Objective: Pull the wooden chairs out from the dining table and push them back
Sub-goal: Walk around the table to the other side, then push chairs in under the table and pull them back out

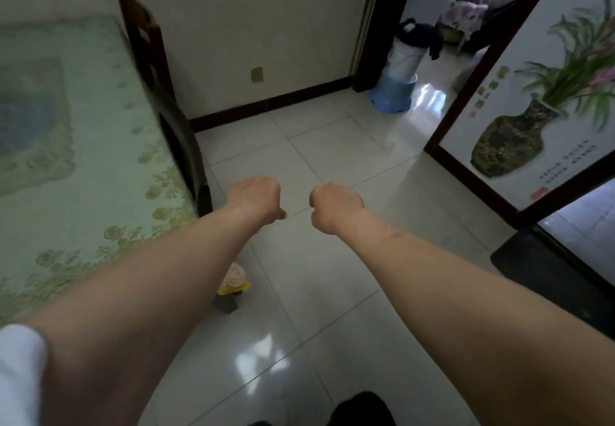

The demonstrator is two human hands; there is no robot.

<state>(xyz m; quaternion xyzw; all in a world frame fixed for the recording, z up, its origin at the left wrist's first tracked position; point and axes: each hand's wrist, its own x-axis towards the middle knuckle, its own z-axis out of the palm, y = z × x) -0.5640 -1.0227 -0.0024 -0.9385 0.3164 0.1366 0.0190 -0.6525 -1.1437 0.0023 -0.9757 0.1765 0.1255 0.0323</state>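
The dining table (76,146), under a pale green flowered cloth, fills the left side. Two dark wooden chairs stand tucked against its right edge: the near chair (181,146) shows its curved backrest, the far chair (141,38) its slatted back. My left hand (258,199) and my right hand (334,207) are stretched out in front of me over the tiled floor, both curled into fists with nothing in them. My left hand hovers just right of the near chair's backrest, not touching it.
A small yellow and pink object (233,287) lies on the floor under my left forearm. A blue stool with a white bin (396,93) stands by the doorway. A framed vase panel (532,119) leans at the right, with a dark mat (545,269) below it.
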